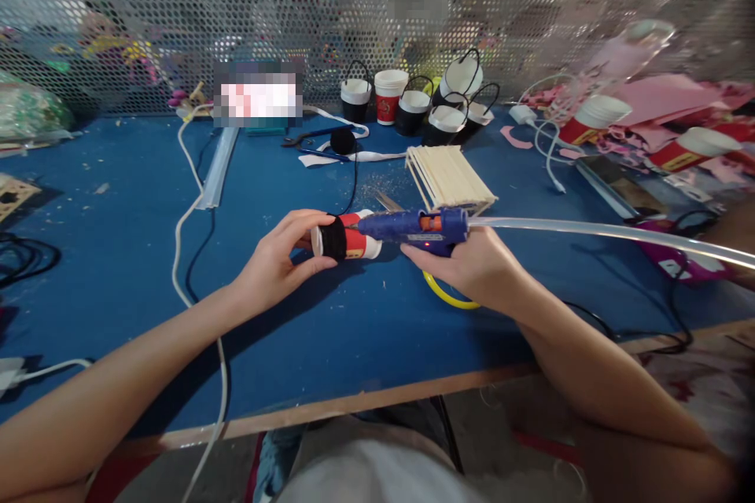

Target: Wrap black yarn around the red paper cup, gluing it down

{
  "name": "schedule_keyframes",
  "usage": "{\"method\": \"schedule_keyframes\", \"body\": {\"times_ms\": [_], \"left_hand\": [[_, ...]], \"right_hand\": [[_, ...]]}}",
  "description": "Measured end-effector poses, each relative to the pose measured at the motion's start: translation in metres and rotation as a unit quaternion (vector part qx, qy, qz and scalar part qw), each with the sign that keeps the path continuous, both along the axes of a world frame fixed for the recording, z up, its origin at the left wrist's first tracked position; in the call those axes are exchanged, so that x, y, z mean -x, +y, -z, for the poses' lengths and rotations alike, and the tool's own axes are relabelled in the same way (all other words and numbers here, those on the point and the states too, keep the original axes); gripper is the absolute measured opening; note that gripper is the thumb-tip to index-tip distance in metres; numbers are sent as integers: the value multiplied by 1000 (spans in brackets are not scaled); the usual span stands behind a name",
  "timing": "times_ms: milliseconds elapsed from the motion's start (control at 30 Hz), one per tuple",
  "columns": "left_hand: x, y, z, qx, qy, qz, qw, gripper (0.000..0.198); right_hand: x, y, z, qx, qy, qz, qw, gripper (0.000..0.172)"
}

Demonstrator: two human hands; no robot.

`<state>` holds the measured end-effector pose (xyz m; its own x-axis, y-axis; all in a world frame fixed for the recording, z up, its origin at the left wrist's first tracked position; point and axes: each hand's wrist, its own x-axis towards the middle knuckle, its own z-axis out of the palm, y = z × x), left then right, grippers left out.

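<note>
Above the blue table [147, 267], the left hand [277, 259] pinches a red paper cup [348, 237] lying sideways, while the right hand [472, 267] grips a blue glue gun [416, 226], nozzle touching the cup.

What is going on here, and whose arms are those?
The arms belong to a person wearing a camera on the head, so you see what they see, looking down at a blue table. The left hand holds a small paper cup lying on its side, with a black band around it. The right hand holds a blue glue gun with its tip at the cup; a long clear glue stick pokes out the back. Behind lie a stack of wooden sticks and more cups with black handles. Cables trail across the table.
</note>
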<state>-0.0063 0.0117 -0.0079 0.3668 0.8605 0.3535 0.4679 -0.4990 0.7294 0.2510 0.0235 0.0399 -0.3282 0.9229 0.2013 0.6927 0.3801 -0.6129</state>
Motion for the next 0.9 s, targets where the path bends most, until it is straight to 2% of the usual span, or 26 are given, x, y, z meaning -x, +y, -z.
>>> {"method": "schedule_keyframes", "body": {"times_ms": [500,767,900], "left_hand": [[-2,1,-1,70,-17,-44,996,42],[-3,1,-4,126,-29,-63,990,46],[-3,0,-5,110,-20,-59,992,44]], "right_hand": [[1,-4,-1,6,-25,1,1000,20],[0,-4,-2,-21,-31,-29,999,17],[1,-6,-4,-36,-36,-25,998,17]]}}
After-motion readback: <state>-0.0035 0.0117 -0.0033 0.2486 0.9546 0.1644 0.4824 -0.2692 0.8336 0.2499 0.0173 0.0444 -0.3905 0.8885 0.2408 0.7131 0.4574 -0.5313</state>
